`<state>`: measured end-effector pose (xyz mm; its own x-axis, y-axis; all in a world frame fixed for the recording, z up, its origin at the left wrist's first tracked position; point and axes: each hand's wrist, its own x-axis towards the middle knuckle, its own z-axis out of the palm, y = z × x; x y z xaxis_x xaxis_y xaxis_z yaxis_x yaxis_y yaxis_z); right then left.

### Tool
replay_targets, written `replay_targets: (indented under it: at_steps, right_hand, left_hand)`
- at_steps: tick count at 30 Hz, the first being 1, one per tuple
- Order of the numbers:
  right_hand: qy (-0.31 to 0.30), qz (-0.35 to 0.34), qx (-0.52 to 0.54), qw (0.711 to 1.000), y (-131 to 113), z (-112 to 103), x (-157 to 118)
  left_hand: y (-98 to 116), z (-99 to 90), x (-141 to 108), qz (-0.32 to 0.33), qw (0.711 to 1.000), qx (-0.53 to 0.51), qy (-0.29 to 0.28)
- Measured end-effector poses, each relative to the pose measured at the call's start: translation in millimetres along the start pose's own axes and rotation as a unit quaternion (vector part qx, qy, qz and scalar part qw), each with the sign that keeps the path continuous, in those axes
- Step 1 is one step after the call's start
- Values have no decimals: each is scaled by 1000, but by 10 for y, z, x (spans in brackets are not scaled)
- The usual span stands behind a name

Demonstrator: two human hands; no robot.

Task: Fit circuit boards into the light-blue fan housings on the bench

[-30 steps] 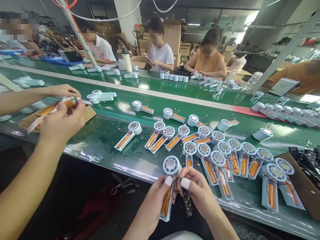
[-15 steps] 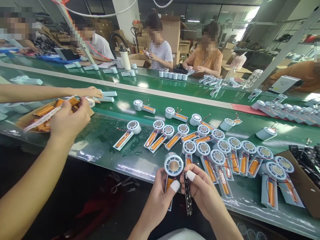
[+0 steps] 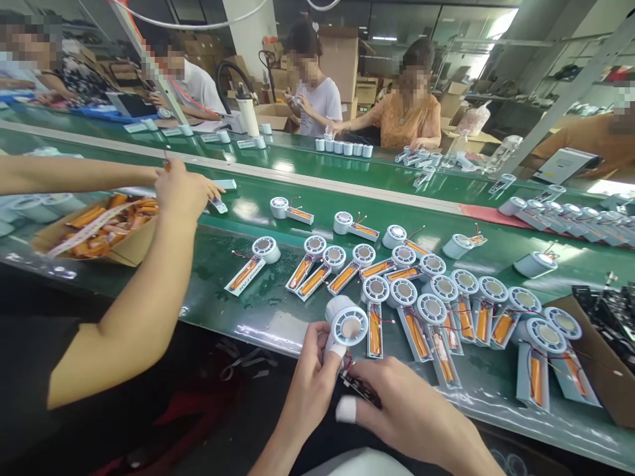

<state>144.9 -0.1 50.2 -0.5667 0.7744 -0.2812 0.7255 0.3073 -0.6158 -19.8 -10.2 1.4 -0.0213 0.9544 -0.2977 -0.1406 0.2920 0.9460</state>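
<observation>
My left hand (image 3: 315,380) is closed around the handle of a pale blue handheld fan housing (image 3: 333,309), a white cover on the thumb. The round grille faces me; my fingers and thumb hide most of the handle. Beside it, my right hand (image 3: 404,410) has its fingers closed on a black circuit board (image 3: 366,389), slanted and partly covered by the fingers. Red wires (image 3: 347,359) show between the board and the housing. Just past my hands lie several like fan housings (image 3: 376,311), their open handles showing orange batteries.
On the right stands a cardboard box (image 3: 590,360) of black circuit boards (image 3: 608,317). At left, a co-worker's hand (image 3: 181,192) reaches over the green belt (image 3: 238,228), past a box of orange batteries (image 3: 112,231). More people sit across the line.
The circuit board has tipped from upright to slanted, and my right hand has turned over it. The fan housing is tilted. The co-worker's near hand moved right, off the battery box. Housings on the belt shifted right.
</observation>
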Motion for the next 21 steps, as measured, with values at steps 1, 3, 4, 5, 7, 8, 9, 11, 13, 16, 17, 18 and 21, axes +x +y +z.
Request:
replay_targets:
  at_steps: [1,3,4,5,7,8,9,11,13,16,17,18,21]
  right_hand:
    - [-17,-22,5,1000,-19,-20,-15]
    - [-18,-51,23,998,-24,-27,-16]
    - [-8,-60,40,997,-12,-14,-3]
    - [4,-65,67,996,6,11,17]
    - [7,-56,155,986,51,87,68]
    - [-3,-40,208,977,74,136,96]
    - [-12,-21,260,965,96,188,122]
    - [-21,9,351,936,135,296,167]
    - [-9,15,422,906,164,392,200]
    - [58,15,481,875,180,499,224]
    - [86,22,489,868,178,524,227]
    - [110,30,495,861,173,546,228]
    - [136,61,519,842,158,593,232]
  left_hand:
    - [15,9,0,-8,1000,-4,-8]
    - [49,27,-4,-19,1000,-13,-14]
    - [67,36,-7,-25,999,-21,-16]
    - [84,43,-10,-32,999,-32,-17]
    - [107,53,-12,-54,997,-56,-19]
    - [112,55,-10,-68,995,-66,-21]
    - [110,54,-5,-83,994,-73,-23]
    - [90,42,11,-100,991,-85,-29]
    - [60,21,27,-93,988,-115,-48]
    - [28,-13,25,-60,976,-187,-92]
    - [22,-20,15,-49,973,-200,-102]
    - [17,-23,2,-36,973,-200,-109]
    - [-10,-9,-39,2,982,-145,-118]
